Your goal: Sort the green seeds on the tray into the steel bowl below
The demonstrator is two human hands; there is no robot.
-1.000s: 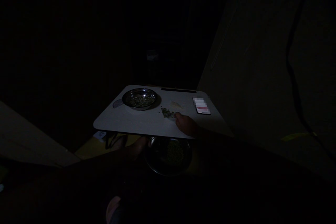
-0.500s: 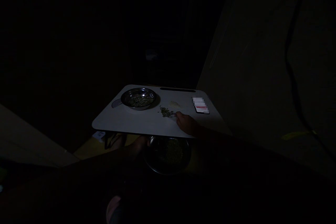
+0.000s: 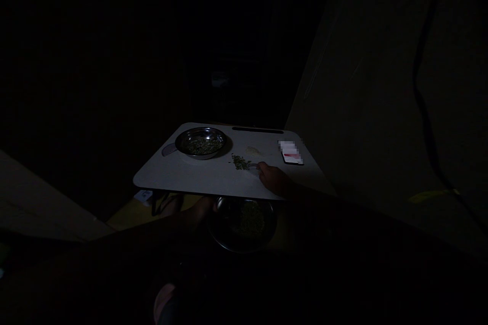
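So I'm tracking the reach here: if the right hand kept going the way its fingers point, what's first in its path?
Probably the small green pile, just ahead of the right hand on the white tabletop; dim light leaves depth uncertain.

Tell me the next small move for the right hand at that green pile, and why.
Probably sweep the green pile toward the near table edge. The right hand rests on the table with its fingertips just right of the pile, and the left hand seems to hold a metal bowl of similar green bits below that edge. The dim light hides the grip.
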